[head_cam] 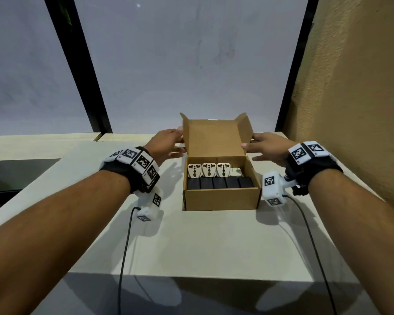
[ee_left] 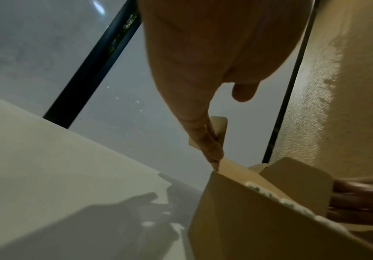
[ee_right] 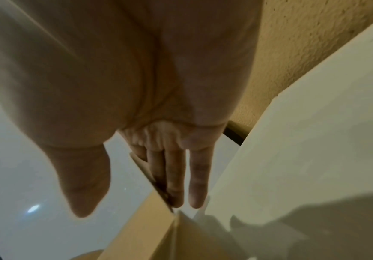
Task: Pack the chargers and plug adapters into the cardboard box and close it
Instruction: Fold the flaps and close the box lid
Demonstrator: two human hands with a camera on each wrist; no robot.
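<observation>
An open cardboard box point(head_cam: 221, 198) stands mid-table with its lid point(head_cam: 212, 137) upright. Inside, white plug adapters point(head_cam: 208, 169) line the back row and several black chargers point(head_cam: 218, 183) fill the front row. My left hand point(head_cam: 179, 142) touches the outside of the lid's left flap point(head_cam: 185, 130) with straight fingers point(ee_left: 209, 140), thumb apart. My right hand point(head_cam: 251, 144) lays straight fingers point(ee_right: 176, 176) against the outside of the right flap point(head_cam: 245, 130), and its thumb hovers near the flap's inner edge. In the left wrist view the box wall point(ee_left: 247, 219) is close.
The white table point(head_cam: 191, 246) ends at a front edge near me. A textured tan wall point(head_cam: 350, 110) rises close on the right. A frosted window with black frame bars point(head_cam: 87, 83) stands behind the box. Black cables point(head_cam: 125, 246) trail from both wrist cameras.
</observation>
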